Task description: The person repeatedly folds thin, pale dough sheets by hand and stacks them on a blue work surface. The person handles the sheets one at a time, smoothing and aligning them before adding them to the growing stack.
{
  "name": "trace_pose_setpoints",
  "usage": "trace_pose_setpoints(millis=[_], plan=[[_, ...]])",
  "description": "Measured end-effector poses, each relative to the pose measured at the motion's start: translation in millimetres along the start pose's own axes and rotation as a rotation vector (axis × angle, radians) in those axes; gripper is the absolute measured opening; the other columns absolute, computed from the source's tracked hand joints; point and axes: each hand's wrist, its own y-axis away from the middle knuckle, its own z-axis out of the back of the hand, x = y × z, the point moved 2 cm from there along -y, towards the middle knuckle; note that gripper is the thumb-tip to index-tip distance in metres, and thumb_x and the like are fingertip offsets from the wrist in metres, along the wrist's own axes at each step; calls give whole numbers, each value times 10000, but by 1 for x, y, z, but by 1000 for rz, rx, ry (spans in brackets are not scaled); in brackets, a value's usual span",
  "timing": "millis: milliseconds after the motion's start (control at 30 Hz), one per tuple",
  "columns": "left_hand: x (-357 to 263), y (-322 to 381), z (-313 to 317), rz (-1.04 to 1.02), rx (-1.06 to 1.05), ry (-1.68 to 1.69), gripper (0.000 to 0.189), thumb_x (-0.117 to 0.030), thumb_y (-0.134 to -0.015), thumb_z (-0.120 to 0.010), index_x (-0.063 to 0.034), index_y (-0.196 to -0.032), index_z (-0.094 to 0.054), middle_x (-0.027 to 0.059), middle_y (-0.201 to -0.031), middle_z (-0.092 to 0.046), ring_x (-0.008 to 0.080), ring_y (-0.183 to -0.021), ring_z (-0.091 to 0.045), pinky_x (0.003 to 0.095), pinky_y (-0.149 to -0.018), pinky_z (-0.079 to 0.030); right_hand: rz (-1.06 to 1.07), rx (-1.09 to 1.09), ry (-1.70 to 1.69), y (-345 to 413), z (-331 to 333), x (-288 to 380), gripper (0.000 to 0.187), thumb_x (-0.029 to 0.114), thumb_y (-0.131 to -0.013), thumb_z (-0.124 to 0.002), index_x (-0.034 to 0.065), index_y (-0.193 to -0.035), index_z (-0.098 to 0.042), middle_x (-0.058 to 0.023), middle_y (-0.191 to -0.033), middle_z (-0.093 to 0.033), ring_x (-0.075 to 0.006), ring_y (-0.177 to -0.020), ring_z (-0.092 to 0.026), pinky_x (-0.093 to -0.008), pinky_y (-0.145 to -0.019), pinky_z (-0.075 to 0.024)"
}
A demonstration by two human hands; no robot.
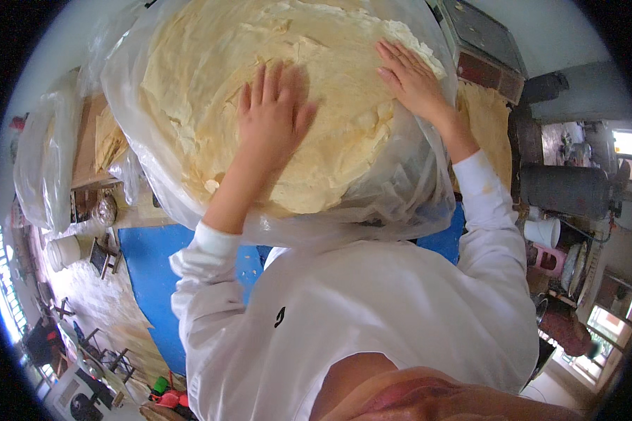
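A broad, round stack of thin pale-yellow sheets [337, 142], with uneven torn edges, lies in front of me on clear plastic sheeting [152, 173]. The sheets look soft, like thin dough or bean-curd skins; which they are I cannot tell. My left hand [274, 105] is over the middle of the stack, palm down with fingers spread, and slightly blurred; whether it touches the surface is not clear. Near the right edge, my right hand [411, 79] rests flat on the sheets beside a whitish ragged rim. Neither hand grasps anything.
Blue sheeting [158, 268] lies below the work surface. At the left stand a white bucket [63, 252] and a small dark stool [104, 258]. A dark-topped box [484, 42] stands at the upper right, near more yellow sheets [484, 131]. Another white bucket [542, 232] is at the right.
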Motion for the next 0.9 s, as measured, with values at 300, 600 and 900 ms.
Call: trace_pose_setpoints(millis=[300, 600, 900], plan=[[64, 99, 74, -203, 304, -272, 592, -237, -855, -625, -114, -1415, -480, 94, -1493, -449, 239, -1360, -453, 394, -1092, -405, 152, 146, -189, 3, 18, 99, 696, 458, -979, -505, 30, -1497, -323, -120, -1580, -299, -291, -1467, -260, -434, -1196, -210], [78, -8, 122, -140, 1293, 396, 210, -216, -865, -654, -89, -1019, -722, 86, -859, -712, 190, -798, -667, 312, -768, -522, 449, 112, -275, 46, 16, 256, 500, 250, -958, -528, -37, -1366, -498, -204, -1470, -447, -335, -1410, -365, -440, -1156, -302], [194, -138, 1, 320, 716, 430, 655, -553, -1012, -361, 17, -1078, -678, 148, -939, -723, 252, -831, -680, 391, -866, -512, -666, 91, -2840, 35, 19, 165, 516, 339, -1036, -440, 58, -1464, -378, -105, -1508, -423, -275, -1402, -378, -444, -1172, -271]])
